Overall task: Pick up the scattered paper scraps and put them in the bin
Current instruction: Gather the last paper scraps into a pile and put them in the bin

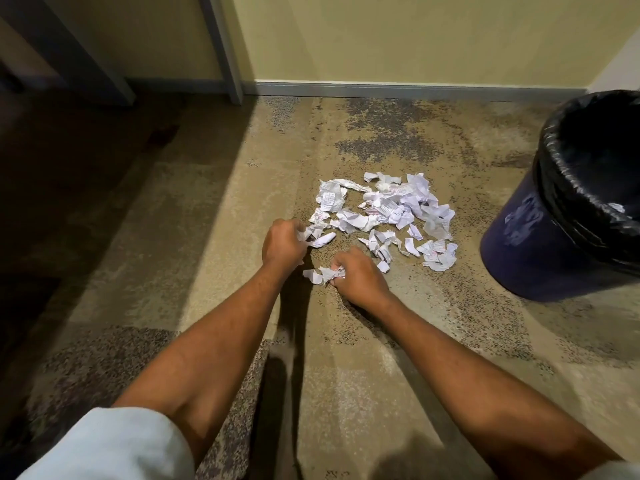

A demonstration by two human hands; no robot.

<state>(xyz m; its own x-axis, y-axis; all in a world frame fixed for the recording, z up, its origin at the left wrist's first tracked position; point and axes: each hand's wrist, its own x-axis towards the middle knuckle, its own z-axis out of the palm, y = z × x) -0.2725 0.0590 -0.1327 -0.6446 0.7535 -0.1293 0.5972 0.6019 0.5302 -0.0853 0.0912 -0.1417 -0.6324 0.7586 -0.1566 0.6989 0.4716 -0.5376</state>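
Nearest me on the carpet [346, 358], both forearms reach forward and the two hands work the near edge of the mess. My right hand [358, 275] has its fingers [337, 268] curled round a small bunch of crumpled scraps [320, 273] low against the floor. My left hand [282, 245], slightly farther out, has its fingers [298, 234] clenched on another few pieces [320, 238].

Just beyond them lies the main heap of paper scraps [388, 209], white and crumpled, loosely touching one another. I judge its long axis to run roughly left to right across the carpet, the right end nearest the bin; single scraps point every way.

Off to the right stands the bin [519, 244], upright, dark, lined with a black bag, near the heap but not touching it. One white piece [616, 206] shows inside the liner. I would call the job barely begun: nearly all the paper is on the floor, two handfuls are gathered, none of that carried over yet.
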